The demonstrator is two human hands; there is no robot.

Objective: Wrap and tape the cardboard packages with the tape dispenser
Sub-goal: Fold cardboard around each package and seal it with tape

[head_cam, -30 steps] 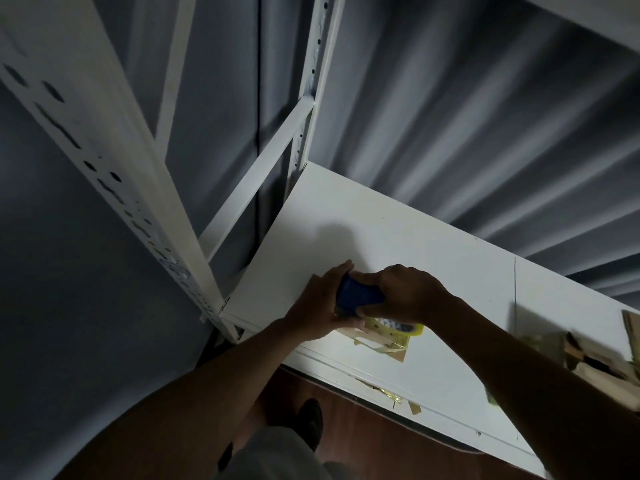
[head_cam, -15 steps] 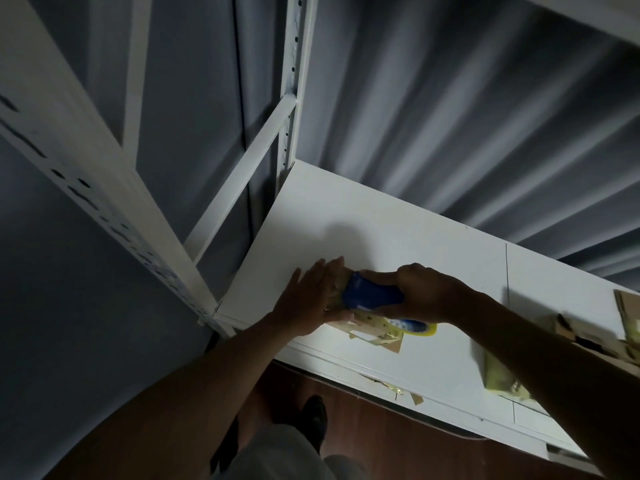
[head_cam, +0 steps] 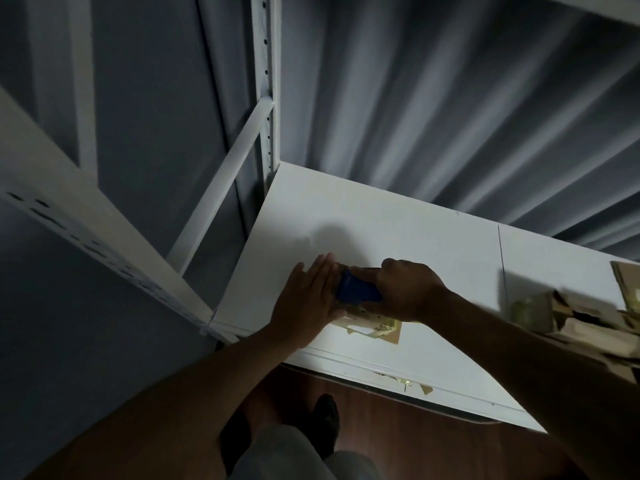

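Observation:
A small flat cardboard package with yellowish tape on it lies on the white shelf, near its front edge. My right hand grips a blue tape dispenser and holds it down on the package. My left hand lies flat with straight fingers against the package's left end, touching the dispenser. Most of the package is hidden under both hands.
A pile of cardboard pieces and taped packages sits at the shelf's right end. White perforated rack posts stand left, one upright at the back corner. A grey curtain hangs behind. Tape scraps stick on the shelf's front rail.
My left hand has flattened out, its fingers now straight beside the dispenser. My right hand with the dispenser has stayed on the package. The view has shifted slightly.

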